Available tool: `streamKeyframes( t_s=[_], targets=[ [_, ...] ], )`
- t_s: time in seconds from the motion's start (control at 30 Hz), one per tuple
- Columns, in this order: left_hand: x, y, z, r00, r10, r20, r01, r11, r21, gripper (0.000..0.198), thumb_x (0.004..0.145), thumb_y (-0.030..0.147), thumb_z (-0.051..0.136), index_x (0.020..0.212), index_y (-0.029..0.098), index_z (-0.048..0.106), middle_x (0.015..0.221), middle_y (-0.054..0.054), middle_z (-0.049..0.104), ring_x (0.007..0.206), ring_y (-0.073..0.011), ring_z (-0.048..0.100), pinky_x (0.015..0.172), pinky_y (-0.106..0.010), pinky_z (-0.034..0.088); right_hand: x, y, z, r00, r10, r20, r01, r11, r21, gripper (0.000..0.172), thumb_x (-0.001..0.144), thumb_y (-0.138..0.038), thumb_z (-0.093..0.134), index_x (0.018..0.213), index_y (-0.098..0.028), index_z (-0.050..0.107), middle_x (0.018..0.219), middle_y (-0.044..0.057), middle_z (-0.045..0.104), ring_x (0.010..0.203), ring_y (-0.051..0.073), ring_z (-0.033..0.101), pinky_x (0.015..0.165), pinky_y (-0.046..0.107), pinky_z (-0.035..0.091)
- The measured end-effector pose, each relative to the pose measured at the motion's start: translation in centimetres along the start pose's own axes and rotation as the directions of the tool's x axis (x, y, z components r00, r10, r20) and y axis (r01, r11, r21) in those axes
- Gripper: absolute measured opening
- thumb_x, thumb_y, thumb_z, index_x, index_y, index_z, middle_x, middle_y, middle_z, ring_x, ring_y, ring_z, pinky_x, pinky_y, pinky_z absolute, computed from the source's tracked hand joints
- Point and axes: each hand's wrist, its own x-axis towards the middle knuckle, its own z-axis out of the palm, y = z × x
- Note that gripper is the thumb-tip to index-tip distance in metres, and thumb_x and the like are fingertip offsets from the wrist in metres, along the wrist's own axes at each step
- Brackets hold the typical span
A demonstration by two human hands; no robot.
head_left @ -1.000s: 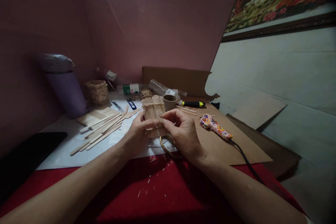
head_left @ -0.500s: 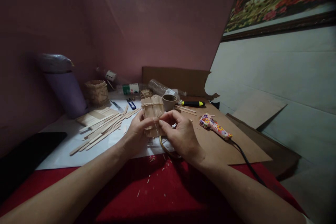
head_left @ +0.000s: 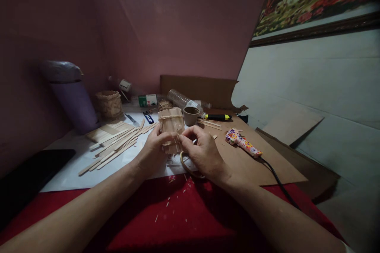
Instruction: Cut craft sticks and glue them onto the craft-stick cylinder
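A small cup covered with upright wooden craft sticks (head_left: 171,126) is held up in front of me, with a band of twine (head_left: 171,118) round its upper part. My left hand (head_left: 152,148) is closed on its left side, the thumb lying across its front. My right hand (head_left: 203,152) pinches at its lower right front, thumb and forefinger together. Whatever is between those fingertips is too small to make out. Just below my right hand lies a brass-coloured ring (head_left: 183,161), partly hidden by the hand.
Loose craft sticks (head_left: 118,146) lie left on white paper. Behind are a snipper (head_left: 147,117), a twine-wrapped basket (head_left: 109,103), a grey pot (head_left: 191,115) and plastic bottles (head_left: 179,98). On the right cardboard sit a utility knife (head_left: 218,117) and a flowered, corded glue gun (head_left: 242,142).
The cup has tilted and shifted slightly left. A thin pale strip seen below my right fingertips earlier is now hard to see. Both hands keep their hold.
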Motion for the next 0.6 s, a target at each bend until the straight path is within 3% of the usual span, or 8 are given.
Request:
streamKeyframes(
  t_s=[0.3,0.6],
  targets=[
    [0.07,-0.09,-0.11,1.0,-0.003,0.03,0.003,1.0,0.018,0.041,0.065,0.015,0.068,0.105,0.016,0.056,0.091,-0.006,0.068,0.075,-0.0205,0.066,0.068,-0.034,0.052,0.15,0.39,0.12,0.996,-0.028,-0.082,0.039,0.991,0.129,0.009,0.086,-0.026,0.059,0.08,-0.019,0.06,0.077,0.003,0.064,0.07,0.015,0.059,0.065,0.028,0.047],
    [-0.04,0.0,0.04,1.0,0.005,0.02,-0.006,0.999,0.037,0.045,0.062,0.013,0.069,0.106,0.016,0.057,0.093,-0.007,0.069,0.078,-0.0213,0.066,0.069,-0.033,0.052,0.1,0.58,0.11,0.993,-0.055,-0.109,0.069,0.989,0.129,0.013,0.088,-0.026,0.057,0.095,-0.019,0.065,0.093,0.007,0.069,0.086,0.019,0.063,0.073,0.031,0.05]
  ],
)
